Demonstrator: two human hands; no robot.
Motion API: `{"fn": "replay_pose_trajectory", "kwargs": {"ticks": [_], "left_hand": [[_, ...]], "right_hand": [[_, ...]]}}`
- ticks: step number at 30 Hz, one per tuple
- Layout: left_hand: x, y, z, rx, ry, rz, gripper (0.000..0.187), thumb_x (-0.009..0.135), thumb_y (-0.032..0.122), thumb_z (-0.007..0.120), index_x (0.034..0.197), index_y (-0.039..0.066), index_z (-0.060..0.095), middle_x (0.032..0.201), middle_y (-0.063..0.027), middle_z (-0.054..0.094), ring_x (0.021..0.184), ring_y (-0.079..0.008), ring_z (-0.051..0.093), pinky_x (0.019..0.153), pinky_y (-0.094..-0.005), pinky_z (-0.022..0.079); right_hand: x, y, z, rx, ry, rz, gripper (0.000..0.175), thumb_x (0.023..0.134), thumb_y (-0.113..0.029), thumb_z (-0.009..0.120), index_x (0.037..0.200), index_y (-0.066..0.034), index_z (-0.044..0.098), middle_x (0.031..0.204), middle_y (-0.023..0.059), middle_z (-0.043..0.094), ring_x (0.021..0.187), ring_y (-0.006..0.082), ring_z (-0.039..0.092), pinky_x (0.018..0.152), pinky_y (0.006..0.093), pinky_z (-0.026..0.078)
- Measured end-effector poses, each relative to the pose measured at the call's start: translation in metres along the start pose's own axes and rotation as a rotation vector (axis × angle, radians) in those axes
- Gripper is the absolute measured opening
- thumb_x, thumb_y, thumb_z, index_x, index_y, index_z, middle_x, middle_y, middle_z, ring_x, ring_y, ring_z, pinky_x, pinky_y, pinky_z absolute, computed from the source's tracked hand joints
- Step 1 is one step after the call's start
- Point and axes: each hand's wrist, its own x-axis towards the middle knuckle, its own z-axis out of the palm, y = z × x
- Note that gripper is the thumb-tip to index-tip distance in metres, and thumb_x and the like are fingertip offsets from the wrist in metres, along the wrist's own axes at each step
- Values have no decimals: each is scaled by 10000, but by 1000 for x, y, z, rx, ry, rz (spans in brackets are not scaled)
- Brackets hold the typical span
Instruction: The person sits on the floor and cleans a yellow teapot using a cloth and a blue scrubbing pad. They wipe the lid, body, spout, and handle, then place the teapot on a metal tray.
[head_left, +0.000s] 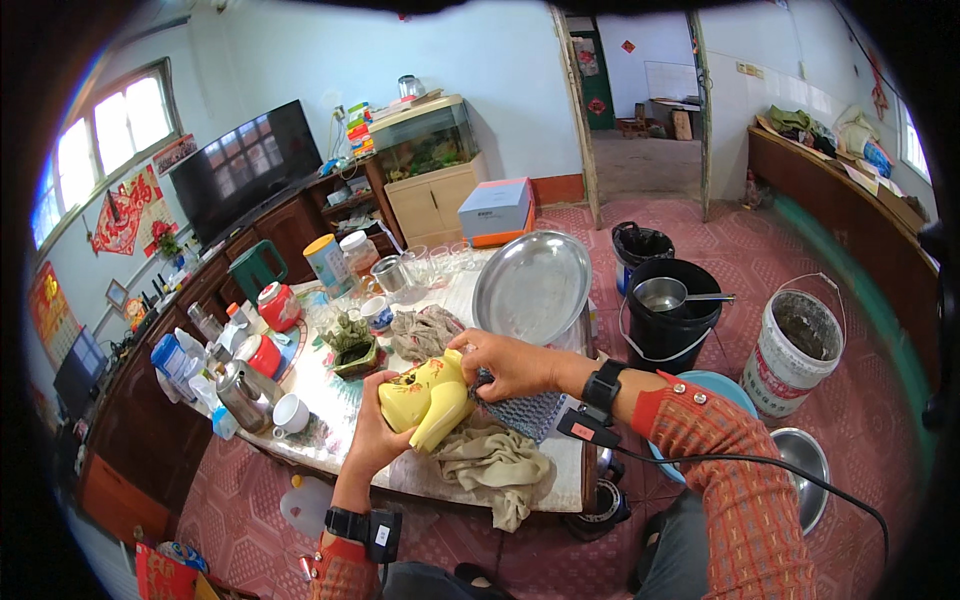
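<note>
A yellow glazed teapot (409, 397) with a spout and a painted flower pattern is tilted above the near part of the table. My left hand (375, 427) grips its body from the left, thumb beneath. My right hand (506, 365) is at the pot's other end, fingers curled on a blue-grey knitted cloth (529, 415) and touching the pot. The hand hides part of the cloth and that end of the pot. Below them a crumpled beige cloth (495, 465) hangs over the table's front edge. A greyish rag (424, 332) lies behind the pot.
A potted succulent (351, 345), a white cup (290, 414), a steel kettle (247, 394) and red canisters (278, 306) stand left on the table (405, 472). A large metal tray (532, 289) is at its far right. Buckets (670, 330) and a blue basin (720, 386) stand right, on the floor.
</note>
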Motion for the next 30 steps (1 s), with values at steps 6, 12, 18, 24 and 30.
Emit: {"fn": "replay_pose_trajectory", "kwargs": {"ticks": [6, 12, 18, 24, 30], "left_hand": [[0, 3, 3, -18, 18, -30, 844, 682, 142, 905, 1342, 104, 379, 1221, -89, 554, 1128, -172, 555, 970, -330, 484], [1, 6, 4, -41, 31, -33, 836, 661, 125, 888, 1326, 73, 384, 1219, -107, 517, 1134, -195, 539, 983, -342, 467], [1, 4, 2, -7, 20, -41, 828, 658, 139, 883, 1321, 74, 392, 1220, -103, 514, 1129, -199, 539, 985, -342, 463], [0, 6, 3, -10, 31, -50, 825, 659, 138, 884, 1322, 80, 396, 1211, -101, 516, 1118, -197, 540, 976, -339, 466], [1, 6, 3, -45, 12, -49, 815, 667, 98, 877, 1321, 84, 392, 1185, -99, 523, 1107, -192, 544, 968, -331, 469]], "right_hand": [[17, 7, -7, -15, 47, 89, 184, 694, -109, 735, 830, -10, 661, 963, 167, 669, 962, 330, 650, 839, 388, 523], [4, 8, 8, -16, 129, -38, 167, 692, -86, 727, 815, 0, 653, 975, 203, 667, 995, 361, 644, 879, 387, 519], [4, 6, 5, 52, 140, 60, 154, 692, -94, 712, 803, -3, 658, 1002, 211, 696, 959, 354, 664, 846, 378, 529], [7, 2, -1, 79, 90, 188, 229, 695, -148, 720, 859, 7, 678, 852, 172, 705, 797, 322, 687, 718, 388, 533], [3, -2, -2, 29, 22, 197, 231, 718, -134, 726, 900, -3, 668, 859, 160, 686, 834, 294, 669, 753, 377, 518]]}}
